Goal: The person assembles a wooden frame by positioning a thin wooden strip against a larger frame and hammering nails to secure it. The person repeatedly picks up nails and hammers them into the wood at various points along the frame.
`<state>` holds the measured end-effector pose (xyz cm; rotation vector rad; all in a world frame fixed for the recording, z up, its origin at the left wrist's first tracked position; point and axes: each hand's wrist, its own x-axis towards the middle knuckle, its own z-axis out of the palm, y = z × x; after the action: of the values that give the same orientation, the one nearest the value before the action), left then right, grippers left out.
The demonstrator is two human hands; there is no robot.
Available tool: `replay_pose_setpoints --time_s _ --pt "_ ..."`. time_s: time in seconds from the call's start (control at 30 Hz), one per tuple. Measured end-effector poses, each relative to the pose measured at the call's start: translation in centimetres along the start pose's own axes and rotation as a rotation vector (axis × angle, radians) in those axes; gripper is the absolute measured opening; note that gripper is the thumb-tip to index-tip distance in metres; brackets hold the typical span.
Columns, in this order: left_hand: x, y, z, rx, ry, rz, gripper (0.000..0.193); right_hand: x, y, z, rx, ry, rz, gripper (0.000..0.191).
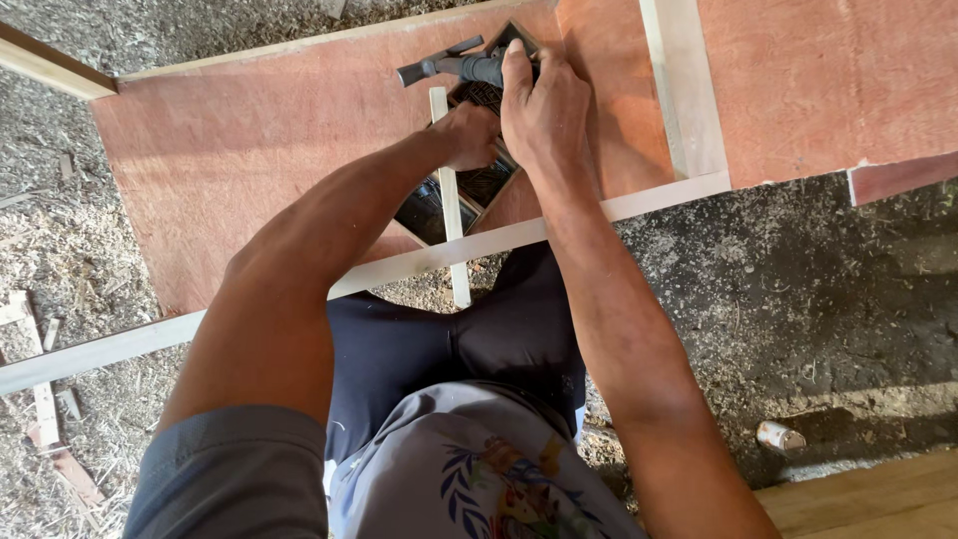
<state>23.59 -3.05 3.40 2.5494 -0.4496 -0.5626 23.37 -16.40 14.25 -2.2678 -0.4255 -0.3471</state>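
My right hand [547,105] grips the dark handle of a hammer [444,66] lying over a reddish plywood panel [249,140]. My left hand [469,132] is closed on a thin pale wooden strip [451,215] that crosses a dark patterned rectangular plate [431,208] set on the panel. The hammer's head points left, just above the strip's far end. Part of the plate is hidden under both hands.
A pale wooden batten [689,85] runs across the panel at right, and a long pale edge strip [110,347] lines its near side. Sawdust and wood scraps cover the ground at left. A small white object [778,436] lies on dark ground at right.
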Motion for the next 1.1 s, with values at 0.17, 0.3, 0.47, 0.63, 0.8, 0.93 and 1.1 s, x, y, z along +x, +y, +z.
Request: replay_pose_setpoints --time_s 0.17,0.3,0.47,0.63,0.8,0.93,1.1 --pt "0.7 0.4 1.1 0.366 -0.196 -0.024 0.031 -0.2 0.1 0.1 -0.013 0.001 -0.006 0.041" --pt "1.4 0.4 3.7 0.509 -0.172 -0.017 0.022 -0.2 -0.1 0.0 0.015 0.011 -0.049 0.039" --pt "2.2 0.6 5.5 0.322 -0.078 -0.045 0.017 -0.3 -1.0 -0.4 -0.011 -0.017 -0.009 0.038" --pt "2.3 0.2 5.8 0.337 -0.063 0.013 0.017 -0.3 -2.1 -0.9 -0.063 -0.163 0.109 0.037" --pt "2.2 -1.0 5.4 0.231 -0.083 0.015 0.025 -0.4 -2.3 -0.9 -0.010 -0.176 0.127 0.037" --pt "2.2 -1.4 4.3 0.143 -0.103 -0.037 0.029 -0.2 -1.6 -0.6 0.023 -0.152 0.117 0.039" --pt "0.9 -1.9 2.1 -0.254 0.052 -0.091 0.026 0.2 -0.6 -0.7 -0.039 0.035 0.038 0.039"
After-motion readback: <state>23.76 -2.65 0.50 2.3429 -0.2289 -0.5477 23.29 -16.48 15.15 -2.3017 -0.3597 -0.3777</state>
